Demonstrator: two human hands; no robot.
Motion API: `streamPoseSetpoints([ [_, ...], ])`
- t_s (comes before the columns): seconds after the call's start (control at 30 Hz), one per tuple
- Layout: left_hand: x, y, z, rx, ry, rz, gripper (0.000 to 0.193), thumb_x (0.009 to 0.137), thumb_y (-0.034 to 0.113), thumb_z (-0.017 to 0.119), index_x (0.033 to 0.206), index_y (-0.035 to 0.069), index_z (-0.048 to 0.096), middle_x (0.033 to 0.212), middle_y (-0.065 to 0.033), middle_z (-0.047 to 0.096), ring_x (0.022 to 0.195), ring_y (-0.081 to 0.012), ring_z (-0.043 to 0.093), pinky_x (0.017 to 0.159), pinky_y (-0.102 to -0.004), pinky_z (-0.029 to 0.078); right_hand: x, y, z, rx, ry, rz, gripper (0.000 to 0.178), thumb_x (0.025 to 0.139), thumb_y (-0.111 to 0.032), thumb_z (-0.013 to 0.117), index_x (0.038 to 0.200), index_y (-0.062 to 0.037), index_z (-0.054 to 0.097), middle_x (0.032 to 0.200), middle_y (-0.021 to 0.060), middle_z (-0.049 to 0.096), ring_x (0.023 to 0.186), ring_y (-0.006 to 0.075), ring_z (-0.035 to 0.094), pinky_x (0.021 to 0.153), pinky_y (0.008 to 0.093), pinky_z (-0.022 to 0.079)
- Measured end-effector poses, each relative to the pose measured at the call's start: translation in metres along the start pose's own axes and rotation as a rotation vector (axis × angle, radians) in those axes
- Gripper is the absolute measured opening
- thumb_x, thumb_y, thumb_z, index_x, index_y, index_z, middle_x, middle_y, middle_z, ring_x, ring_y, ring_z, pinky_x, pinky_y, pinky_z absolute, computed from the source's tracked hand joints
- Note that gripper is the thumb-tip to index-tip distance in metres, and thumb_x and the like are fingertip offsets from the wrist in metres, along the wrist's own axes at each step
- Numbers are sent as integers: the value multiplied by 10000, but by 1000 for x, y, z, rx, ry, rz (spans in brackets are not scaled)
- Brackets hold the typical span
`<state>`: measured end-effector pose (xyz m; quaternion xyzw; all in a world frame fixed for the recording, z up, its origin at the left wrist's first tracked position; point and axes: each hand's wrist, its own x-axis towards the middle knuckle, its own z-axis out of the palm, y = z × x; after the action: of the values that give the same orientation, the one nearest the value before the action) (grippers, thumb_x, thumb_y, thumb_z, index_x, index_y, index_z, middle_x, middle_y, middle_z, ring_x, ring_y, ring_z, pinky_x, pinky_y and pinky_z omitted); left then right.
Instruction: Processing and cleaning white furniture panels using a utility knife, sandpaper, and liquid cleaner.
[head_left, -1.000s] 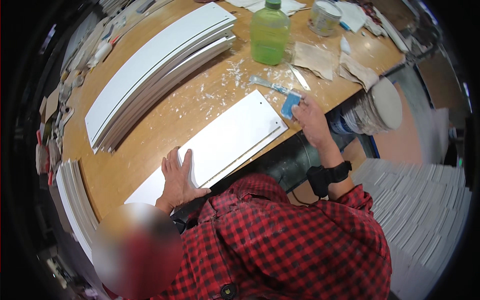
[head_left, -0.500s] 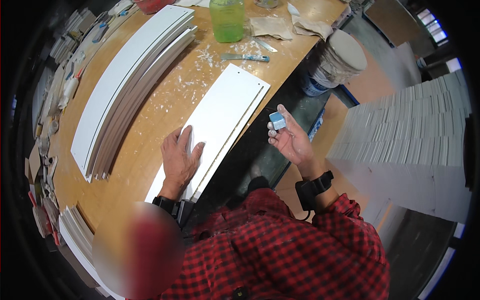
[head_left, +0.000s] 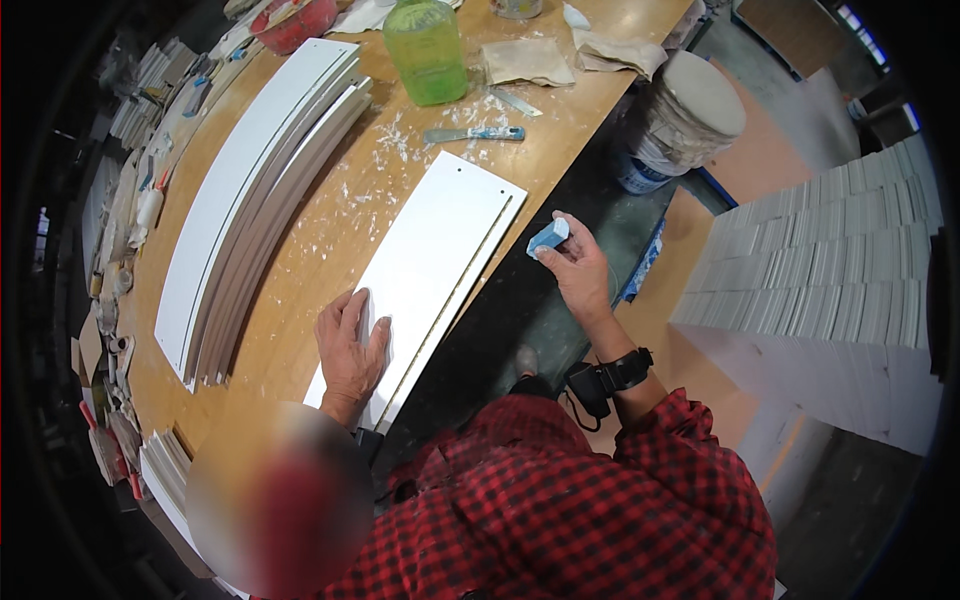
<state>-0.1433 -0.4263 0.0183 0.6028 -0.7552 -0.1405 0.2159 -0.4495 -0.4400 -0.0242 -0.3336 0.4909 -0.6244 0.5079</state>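
Note:
A white board [head_left: 430,240] with two small holes at its far end and a narrow slot along its right side lies on the wooden table. My left hand [head_left: 350,352] rests on its left part, fingers apart and pressing nothing else. Off the board's right edge, my right hand [head_left: 580,272] is raised above the gap beside the table. Between its thumb and fingers it grips a small blue block [head_left: 547,238], which looks like a sanding block, tilted. A putty knife [head_left: 475,134] with a blue handle lies beyond the board's far end.
A pile of white curved boards [head_left: 250,190] stands left on the table [head_left: 290,340]. Toward the back are a green-filled plastic jar [head_left: 425,55], a folded cloth [head_left: 527,62] and a red bowl [head_left: 295,25]. Right of the table are a bucket [head_left: 690,110] and tall stacked panels [head_left: 810,260].
My right hand has turned, and the blue block in it now points toward the board. My left hand stays on the board. The whole view has shifted slightly.

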Motion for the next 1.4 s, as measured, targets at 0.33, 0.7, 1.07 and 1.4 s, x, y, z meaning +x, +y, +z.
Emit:
streamPoseSetpoints([
  [0.33,0,-1,3,15,-5,-23,434,801,174,655,1199,50,536,1158,-146,515,1071,-313,461,949,-405,354,3,0,-3,-670,18,-335,530,789,-61,664,1289,-65,491,941,71,606,777,108,566,720,243,487],
  [0.7,0,-10,6,-23,13,12,416,813,167,643,1197,46,541,1160,-162,513,1073,-318,469,936,-400,373,2,-27,-4,527,-194,279,421,959,-152,457,1353,-25,379,927,57,514,745,134,501,718,327,475],
  [1.07,-4,-9,8,70,-15,9,415,851,209,610,1229,68,518,1179,-144,503,1105,-310,450,967,-412,344,5,-28,12,359,-121,394,321,919,-251,524,1147,-25,543,855,30,561,707,115,519,709,298,466],
  [1.4,0,-15,8,82,-14,26,400,861,225,601,1225,81,519,1167,-135,510,1102,-308,454,965,-414,345,22,-39,52,347,-364,607,277,909,-291,531,997,-38,602,730,-33,473,547,51,381,508,203,367],
])
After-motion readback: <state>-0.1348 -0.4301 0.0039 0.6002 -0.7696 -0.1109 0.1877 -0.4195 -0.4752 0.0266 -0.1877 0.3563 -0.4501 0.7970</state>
